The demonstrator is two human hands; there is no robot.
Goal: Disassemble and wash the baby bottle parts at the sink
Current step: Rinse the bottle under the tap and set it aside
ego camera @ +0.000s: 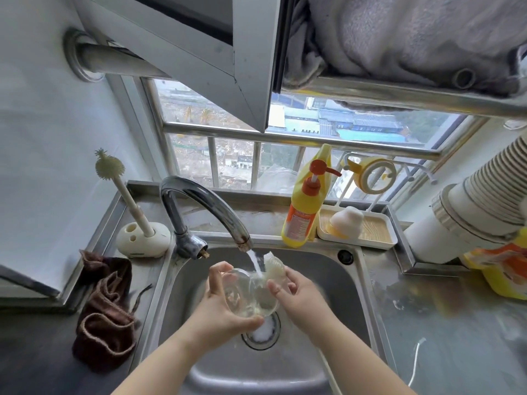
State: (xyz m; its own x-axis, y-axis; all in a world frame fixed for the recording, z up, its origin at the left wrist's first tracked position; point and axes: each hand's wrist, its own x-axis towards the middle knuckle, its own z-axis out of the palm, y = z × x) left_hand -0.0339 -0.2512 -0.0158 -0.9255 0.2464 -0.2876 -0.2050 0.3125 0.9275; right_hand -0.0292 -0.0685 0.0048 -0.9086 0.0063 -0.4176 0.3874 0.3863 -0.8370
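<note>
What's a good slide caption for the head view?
Both hands, left hand and right hand, rinse a clear bottle under the running faucet.

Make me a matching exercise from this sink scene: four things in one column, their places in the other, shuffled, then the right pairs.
Things:
1. brown cloth
2. soap bottle
3. bottle brush
4. clear bottle

Places:
A. standing in a white holder left of the tap
B. held in both hands under the running water
C. lying on the counter left of the sink
D. standing behind the sink, beside the white tray

Pairs: 1-C, 2-D, 3-A, 4-B
</note>
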